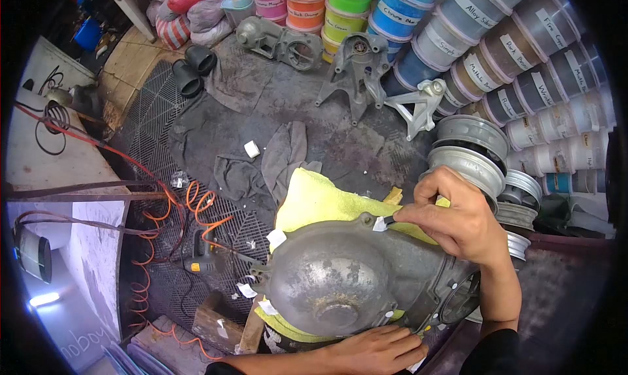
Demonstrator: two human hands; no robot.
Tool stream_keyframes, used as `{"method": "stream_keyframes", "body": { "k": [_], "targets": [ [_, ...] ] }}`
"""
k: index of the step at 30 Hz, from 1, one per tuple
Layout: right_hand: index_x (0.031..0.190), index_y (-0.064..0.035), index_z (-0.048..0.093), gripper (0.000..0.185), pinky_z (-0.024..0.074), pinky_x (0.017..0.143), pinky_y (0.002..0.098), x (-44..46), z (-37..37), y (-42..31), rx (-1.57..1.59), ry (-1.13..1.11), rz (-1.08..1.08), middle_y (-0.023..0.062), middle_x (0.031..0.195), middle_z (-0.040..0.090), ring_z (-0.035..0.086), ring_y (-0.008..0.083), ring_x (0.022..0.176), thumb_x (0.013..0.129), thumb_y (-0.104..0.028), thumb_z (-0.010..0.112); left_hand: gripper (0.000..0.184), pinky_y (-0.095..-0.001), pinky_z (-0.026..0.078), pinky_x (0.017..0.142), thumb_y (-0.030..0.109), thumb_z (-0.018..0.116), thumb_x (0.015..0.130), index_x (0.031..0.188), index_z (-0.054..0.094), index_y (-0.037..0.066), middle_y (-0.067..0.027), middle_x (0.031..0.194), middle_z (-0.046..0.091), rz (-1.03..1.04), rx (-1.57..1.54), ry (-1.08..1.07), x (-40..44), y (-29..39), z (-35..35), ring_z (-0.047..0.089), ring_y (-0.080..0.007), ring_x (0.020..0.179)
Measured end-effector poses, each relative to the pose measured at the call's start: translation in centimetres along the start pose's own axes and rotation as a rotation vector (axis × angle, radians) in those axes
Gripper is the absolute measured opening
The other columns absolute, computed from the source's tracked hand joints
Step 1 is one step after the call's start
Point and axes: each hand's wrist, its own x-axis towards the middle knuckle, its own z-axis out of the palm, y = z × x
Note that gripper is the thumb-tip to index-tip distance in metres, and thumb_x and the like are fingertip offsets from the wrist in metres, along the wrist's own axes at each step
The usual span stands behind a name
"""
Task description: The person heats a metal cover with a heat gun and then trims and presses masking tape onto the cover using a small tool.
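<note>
A grey metal engine cover point(333, 277) lies on a yellow-green towel point(311, 195). White tape pieces stick to its edge, one point(277, 238) at the upper left and another point(267, 307) at the lower left. My right hand point(451, 214) is over the upper right edge, its fingers pinched on a small dark tool point(390, 220) whose tip touches a white tape piece point(379, 224) at a bolt hole. My left hand point(383, 349) rests at the lower edge of the cover, fingers bent together; what is under them is hidden.
Metal castings point(356, 74) and wheel rims point(468, 165) stand beyond the cover. Labelled tubs point(481, 15) are stacked at the back right. At left are an orange coiled hose point(196, 205), an air gun point(201, 257) and a wooden block point(219, 322). Black slippers point(190, 77) lie farther back.
</note>
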Motion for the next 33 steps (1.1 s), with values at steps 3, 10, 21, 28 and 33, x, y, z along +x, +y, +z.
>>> {"method": "stream_keyframes", "body": {
  "k": [3,10,21,28,33],
  "targets": [
    [0.100,-0.0061,0.074,0.024,0.0498,0.066,0.0352,0.0,0.6,0.1,0.046,-0.030,-0.003,0.0062,0.087,0.055,0.058,0.0237,0.079,0.076,-0.005,0.076,0.023,-0.0299,0.051,0.065,0.018,0.068,0.079,0.099,0.070,0.007,-0.0045,0.087,0.059,-0.009,0.007,0.010,0.0,0.1,0.3,0.058,-0.0193,0.077],
    [0.103,-0.0060,0.074,0.028,0.0491,0.068,0.0374,0.4,0.3,0.9,0.075,-0.037,-0.005,0.0068,0.085,0.054,0.058,0.0253,0.080,0.075,-0.004,0.077,0.021,-0.0304,0.051,0.065,0.018,0.068,0.080,0.097,0.069,0.006,-0.0053,0.088,0.060,0.007,-0.013,0.018,-0.1,-0.1,0.3,0.057,-0.0199,0.076],
    [0.104,-0.0025,0.071,0.023,0.0486,0.063,0.0358,0.8,-0.6,0.3,0.145,-0.052,0.108,0.0096,0.089,0.056,0.062,0.0250,0.076,0.081,-0.001,0.075,0.021,-0.0313,0.053,0.067,0.018,0.070,0.081,0.098,0.070,0.005,-0.0058,0.088,0.061,-0.010,0.000,0.050,0.1,0.0,0.1,0.059,-0.0201,0.077],
    [0.103,-0.0027,0.072,0.021,0.0508,0.065,0.0377,0.3,-0.3,-1.2,0.106,-0.017,0.186,0.0109,0.091,0.059,0.063,0.0276,0.076,0.082,-0.002,0.075,0.021,-0.0316,0.054,0.067,0.019,0.072,0.082,0.098,0.070,0.005,-0.0057,0.088,0.061,-0.023,-0.020,0.039,0.2,0.1,0.2,0.059,-0.0203,0.077],
    [0.103,-0.0031,0.072,0.021,0.0513,0.066,0.0382,0.2,0.1,-1.0,0.084,-0.033,0.190,0.0106,0.091,0.059,0.063,0.0277,0.075,0.082,-0.001,0.075,0.021,-0.0320,0.054,0.067,0.020,0.072,0.082,0.097,0.070,0.006,-0.0054,0.088,0.061,-0.033,-0.036,0.032,0.1,0.1,0.3,0.059,-0.0203,0.077]
  ]
}}
